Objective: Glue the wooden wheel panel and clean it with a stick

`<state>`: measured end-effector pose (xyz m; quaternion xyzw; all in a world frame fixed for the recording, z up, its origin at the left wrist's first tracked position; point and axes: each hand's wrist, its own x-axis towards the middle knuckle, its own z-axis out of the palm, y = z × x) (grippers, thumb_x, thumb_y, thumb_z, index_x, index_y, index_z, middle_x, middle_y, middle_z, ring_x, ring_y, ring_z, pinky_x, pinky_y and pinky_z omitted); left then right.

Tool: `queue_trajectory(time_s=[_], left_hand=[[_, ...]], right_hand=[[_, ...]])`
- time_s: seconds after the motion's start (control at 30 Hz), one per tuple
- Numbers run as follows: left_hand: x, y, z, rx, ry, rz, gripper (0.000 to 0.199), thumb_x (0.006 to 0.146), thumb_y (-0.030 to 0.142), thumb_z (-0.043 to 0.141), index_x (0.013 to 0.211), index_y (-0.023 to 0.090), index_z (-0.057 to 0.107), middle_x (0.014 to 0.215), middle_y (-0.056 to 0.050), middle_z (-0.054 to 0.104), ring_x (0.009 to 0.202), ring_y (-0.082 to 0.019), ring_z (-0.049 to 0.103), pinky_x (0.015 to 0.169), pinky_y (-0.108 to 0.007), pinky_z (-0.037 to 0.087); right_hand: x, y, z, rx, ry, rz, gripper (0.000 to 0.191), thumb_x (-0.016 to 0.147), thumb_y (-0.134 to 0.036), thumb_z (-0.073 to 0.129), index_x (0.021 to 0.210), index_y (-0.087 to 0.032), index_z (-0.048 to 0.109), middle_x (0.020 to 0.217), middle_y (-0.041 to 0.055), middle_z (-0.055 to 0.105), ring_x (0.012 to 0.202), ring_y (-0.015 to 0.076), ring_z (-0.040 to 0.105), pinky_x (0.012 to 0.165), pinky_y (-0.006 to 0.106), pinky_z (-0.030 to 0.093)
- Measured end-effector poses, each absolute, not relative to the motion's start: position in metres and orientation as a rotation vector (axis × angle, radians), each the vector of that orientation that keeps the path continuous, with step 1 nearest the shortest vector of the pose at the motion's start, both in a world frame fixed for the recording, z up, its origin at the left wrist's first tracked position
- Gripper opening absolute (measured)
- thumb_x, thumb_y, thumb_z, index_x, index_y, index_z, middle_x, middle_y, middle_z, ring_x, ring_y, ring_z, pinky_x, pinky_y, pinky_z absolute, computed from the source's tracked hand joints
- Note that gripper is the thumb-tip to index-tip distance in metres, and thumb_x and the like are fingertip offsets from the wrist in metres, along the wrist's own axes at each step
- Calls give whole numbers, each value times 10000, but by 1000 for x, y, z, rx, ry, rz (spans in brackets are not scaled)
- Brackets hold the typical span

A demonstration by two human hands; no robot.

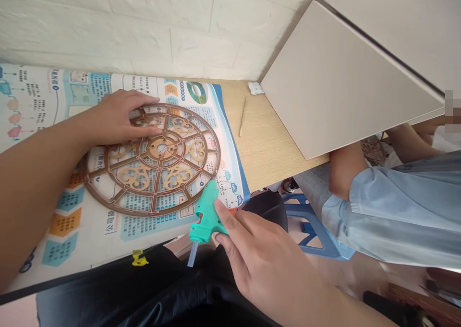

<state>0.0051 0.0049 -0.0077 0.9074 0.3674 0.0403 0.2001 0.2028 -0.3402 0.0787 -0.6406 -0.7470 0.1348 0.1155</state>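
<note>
Flatly pressed on the ornate brown wheel (pixel 153 159): left hand (pixel 120 115), palm down, fingers spread wide over the rim and spokes at roughly 11 o'clock from the hub, nothing gripped. Wheel itself lying flat on a printed poster (pixel 72 221) (blue and orange panels, small print unreadable), filigree scrolls between the spokes, round hub at centre. Poster spread across the wooden worktop (pixel 259 144), its right edge ending short of the bare wood.

Closed around a teal glue gun (pixel 207 216): right hand (pixel 252 260), thumb and fingers on the handle, nozzle pointing toward 12 o'clock and sitting just beside the wheel's rim at about 5 o'clock from the hub. Clear glue stick (pixel 192 256) poking out of the gun's back end toward 7 o'clock, over dark black clothing (pixel 144 288) at the worktop's near edge.

On the bare wood, at 2 o'clock from the wheel and well apart from it: thin wooden stick (pixel 243 116), and a small white packet (pixel 256 88) near the wall. Pale board (pixel 334 82) slanting across the right. Beneath it, another person's bare arm (pixel 342 173) and light blue sleeve (pixel 403 211); blue stool (pixel 313 221) below.
</note>
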Motion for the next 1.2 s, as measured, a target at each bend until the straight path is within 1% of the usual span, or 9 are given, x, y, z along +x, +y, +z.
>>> queue_trajectory(time_s=[0.1, 0.27, 0.5, 0.6, 0.7, 0.87, 1.07, 1.2], left_hand=[[5, 6, -9, 2541, 1026, 111, 982, 769, 887, 484, 1510, 249, 578, 1518, -114, 558, 1447, -413, 473, 1230, -601, 364], [3, 7, -11, 2544, 1020, 126, 980, 771, 890, 490, 1513, 257, 575, 1513, -110, 566, 1447, -415, 477, 1224, -602, 371], [4, 6, -10, 2541, 1012, 150, 971, 767, 897, 495, 1500, 268, 590, 1485, -107, 586, 1421, -412, 501, 1208, -616, 384], [5, 6, -9, 2538, 1013, 155, 990, 759, 906, 493, 1495, 253, 598, 1471, -117, 594, 1409, -416, 513, 1192, -609, 400], [5, 6, -9, 2542, 1011, 150, 984, 762, 893, 496, 1498, 246, 597, 1477, -121, 590, 1415, -421, 508, 1199, -618, 391], [4, 6, -11, 2545, 1015, 145, 968, 764, 864, 513, 1501, 241, 588, 1482, -114, 590, 1418, -416, 506, 1219, -616, 374], [5, 6, -9, 2546, 1013, 137, 994, 764, 896, 486, 1497, 232, 591, 1482, -121, 587, 1411, -405, 506, 1226, -593, 369], [6, 5, -8, 2547, 1013, 138, 972, 766, 867, 522, 1499, 233, 597, 1488, -138, 587, 1414, -415, 506, 1233, -607, 362]], right_hand=[[201, -338, 78, -1884, -2135, 457, 461, 1082, -173, 465, 1496, -5, 577, 943, 101, 726, 822, 238, 712, 652, 397, 653], [196, -339, 74, -1865, -2121, 455, 464, 1082, -179, 467, 1489, 11, 582, 918, 122, 720, 775, 246, 691, 627, 416, 652], [198, -341, 71, -1831, -2047, 500, 469, 1080, -164, 469, 1505, 13, 558, 942, 120, 729, 790, 238, 696, 645, 408, 664], [199, -341, 71, -1815, -2030, 497, 464, 1082, -163, 459, 1497, 19, 562, 955, 127, 736, 807, 242, 704, 664, 410, 670], [200, -341, 71, -1819, -2013, 515, 464, 1090, -169, 438, 1493, 22, 564, 961, 130, 743, 797, 238, 706, 667, 408, 673], [200, -341, 69, -1810, -1976, 570, 455, 1089, -171, 457, 1493, 9, 561, 1006, 123, 754, 834, 230, 709, 721, 407, 675], [200, -343, 66, -1779, -1982, 537, 445, 1101, -168, 438, 1510, -13, 522, 983, 100, 744, 799, 208, 691, 667, 373, 648], [199, -347, 63, -1807, -2084, 381, 442, 1123, -177, 376, 1501, 14, 502, 909, 103, 706, 757, 208, 669, 593, 357, 611]])
